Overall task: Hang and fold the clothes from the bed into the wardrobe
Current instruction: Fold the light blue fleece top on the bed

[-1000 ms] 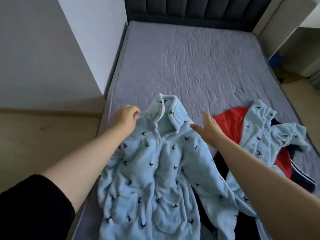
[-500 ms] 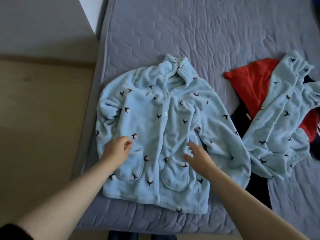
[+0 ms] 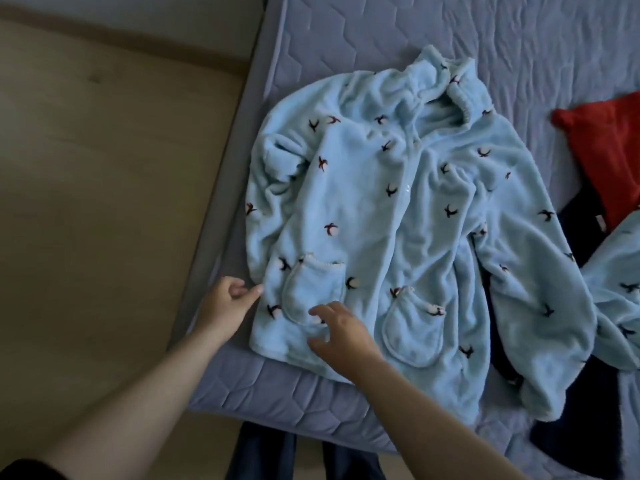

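The pale blue fleece pyjama top (image 3: 398, 220) lies front up on the bed (image 3: 381, 46), close to the corner nearest me, its hem almost at the mattress edge. My left hand (image 3: 225, 303) sits just beside the lower side seam, fingers loosely curled and thumb tip at the fabric's edge. It grips nothing that I can see. My right hand (image 3: 343, 330) rests on the hem below the near pocket (image 3: 313, 292), fingers spread and relaxed, holding nothing.

I judge this to be the smoothing-out before the first fold, so little of the task is done. To do it well, I should flatten first: the body is rucked along the button line and the collar (image 3: 446, 84) is crumpled, and I expect fleece this thick to keep its lumps once folded. I would sweep both palms outward from the centre, then square the hem.

The sleeve on my left (image 3: 277, 157) is bunched against the body. The sleeve on my right (image 3: 540, 306) trails down beside the dark garment (image 3: 585, 220), below the red garment (image 3: 609, 150). I need to lift that sleeve free so it drags nothing along, then lay each of the 2 sleeves flat across the front. Pinching hem and shoulder together on 1 side should keep the fold edge straight. A hard tug toward me could slide the top off the bed.
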